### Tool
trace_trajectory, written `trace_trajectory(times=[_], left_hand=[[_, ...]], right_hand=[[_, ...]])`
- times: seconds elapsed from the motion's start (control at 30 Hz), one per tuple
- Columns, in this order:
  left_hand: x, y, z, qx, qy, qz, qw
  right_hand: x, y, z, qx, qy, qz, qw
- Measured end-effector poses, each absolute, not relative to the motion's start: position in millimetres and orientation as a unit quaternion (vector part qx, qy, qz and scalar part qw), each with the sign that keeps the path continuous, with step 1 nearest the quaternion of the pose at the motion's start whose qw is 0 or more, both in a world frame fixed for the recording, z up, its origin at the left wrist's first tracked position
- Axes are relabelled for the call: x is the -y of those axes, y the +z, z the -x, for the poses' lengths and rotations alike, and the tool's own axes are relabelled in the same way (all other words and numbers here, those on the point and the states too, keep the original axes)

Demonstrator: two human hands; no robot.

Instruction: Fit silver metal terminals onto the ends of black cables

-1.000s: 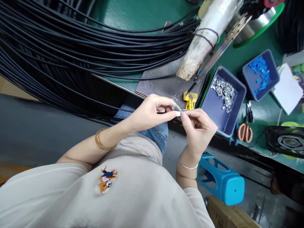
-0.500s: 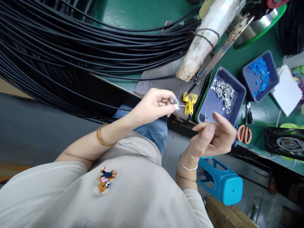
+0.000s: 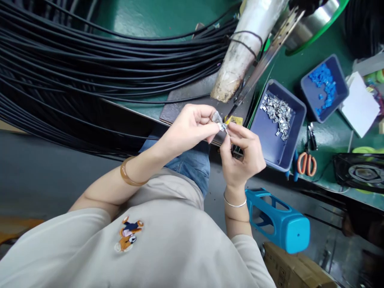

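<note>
My left hand [image 3: 196, 126] pinches a small silvery metal piece [image 3: 223, 127], with grey wrapping around the index fingertip. Close to its right side, my right hand [image 3: 243, 150] is closed at the fingertips around a thin pin-like piece [image 3: 227, 131] that meets the silvery one. Just behind the fingertips sits a yellow tool [image 3: 235, 120], partly hidden by my right hand. A grey metal plate [image 3: 186, 110] lies beneath at the table edge. Right of my hands stands a purple-blue bin [image 3: 270, 146] with many small metal parts.
Black cables [image 3: 120, 68] spread across the left. A wrapped roll [image 3: 237, 64] and a metal arm [image 3: 264, 60] slant above my hands. Farther right are a bin of blue parts [image 3: 342, 92], orange-handled scissors [image 3: 306, 164] and a black fan [image 3: 360, 174]. A blue stool [image 3: 295, 236] stands below.
My right hand has moved left from beside the metal-parts bin to the fingertips of my left hand. It now covers much of the yellow tool. The view has shifted slightly.
</note>
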State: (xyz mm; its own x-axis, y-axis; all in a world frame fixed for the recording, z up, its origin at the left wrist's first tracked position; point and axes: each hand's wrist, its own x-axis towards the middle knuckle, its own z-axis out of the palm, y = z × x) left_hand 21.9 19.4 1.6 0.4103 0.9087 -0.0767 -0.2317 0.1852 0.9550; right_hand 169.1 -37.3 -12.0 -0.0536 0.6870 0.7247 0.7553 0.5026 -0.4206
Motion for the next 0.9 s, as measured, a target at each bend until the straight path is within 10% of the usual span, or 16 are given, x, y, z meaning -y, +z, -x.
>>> trace_trajectory(times=[0.9], left_hand=[[-24.5,4.3,-21.1,-0.365,0.393,-0.479,0.695]], right_hand=[[32.6,-3.3,-173.1,0.741,0.005,0.488,0.461]])
